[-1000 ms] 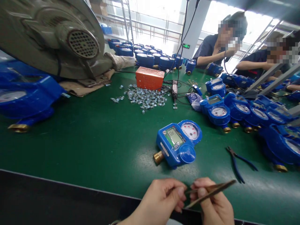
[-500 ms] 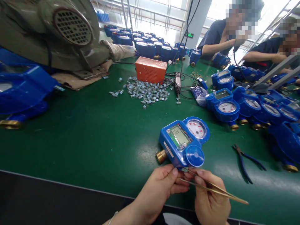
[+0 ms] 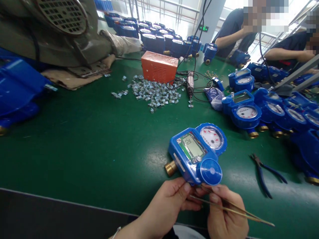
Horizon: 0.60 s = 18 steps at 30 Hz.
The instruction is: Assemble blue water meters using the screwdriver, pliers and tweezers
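A blue water meter [image 3: 196,152] with an LCD screen, a round dial and a brass fitting lies on the green table [image 3: 99,139] in front of me. My left hand [image 3: 169,202] has its thumb and fingers pinched together at the meter's near edge, touching it. My right hand [image 3: 224,212] grips brass tweezers [image 3: 234,209], whose tips point at the pinch of my left hand under the meter's round blue cap. What lies between my left fingertips is too small to make out.
Blue-handled pliers [image 3: 266,172] lie to the right. Rows of blue meters [image 3: 269,109] fill the right side and the back. A heap of small metal clips [image 3: 154,93], an orange box [image 3: 159,66] and an electric screwdriver [image 3: 190,84] lie beyond. A large fan [image 3: 50,30] stands far left. Two people work at the far right.
My hands have moved forward from the table's edge to the meter's near side. The tweezers swung so their tips point left at my left fingers.
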### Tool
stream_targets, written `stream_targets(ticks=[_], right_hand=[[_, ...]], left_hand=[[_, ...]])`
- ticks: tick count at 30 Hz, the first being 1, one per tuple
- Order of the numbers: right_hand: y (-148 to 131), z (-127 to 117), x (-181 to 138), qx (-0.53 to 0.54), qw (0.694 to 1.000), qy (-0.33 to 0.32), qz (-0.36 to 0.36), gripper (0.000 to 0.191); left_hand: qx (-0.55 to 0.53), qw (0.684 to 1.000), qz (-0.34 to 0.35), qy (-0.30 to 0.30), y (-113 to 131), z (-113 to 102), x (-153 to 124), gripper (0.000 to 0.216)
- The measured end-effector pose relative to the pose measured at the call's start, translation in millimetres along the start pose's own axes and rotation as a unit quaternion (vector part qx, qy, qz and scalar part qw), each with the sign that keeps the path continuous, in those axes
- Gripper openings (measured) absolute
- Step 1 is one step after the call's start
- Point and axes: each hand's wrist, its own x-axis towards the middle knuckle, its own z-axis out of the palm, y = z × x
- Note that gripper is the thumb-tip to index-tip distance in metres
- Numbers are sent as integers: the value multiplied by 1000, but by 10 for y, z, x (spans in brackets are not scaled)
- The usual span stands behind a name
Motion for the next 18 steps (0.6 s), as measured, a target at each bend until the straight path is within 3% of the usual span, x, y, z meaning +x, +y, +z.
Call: stream_targets(ticks=[5,12,18], right_hand=[[-37,-52,63,-70,997,-15,-28,22],[-217,-181,246,-125,984,-127,-7,20],[-290,-184,293,-100,980,-134,104,15]], left_hand=[[15,1000,6,-1,-8,-6,-3,27],[29,999,13,-13,-7,-4,-19,29],[24,999,18,-34,5,6,-18,32]])
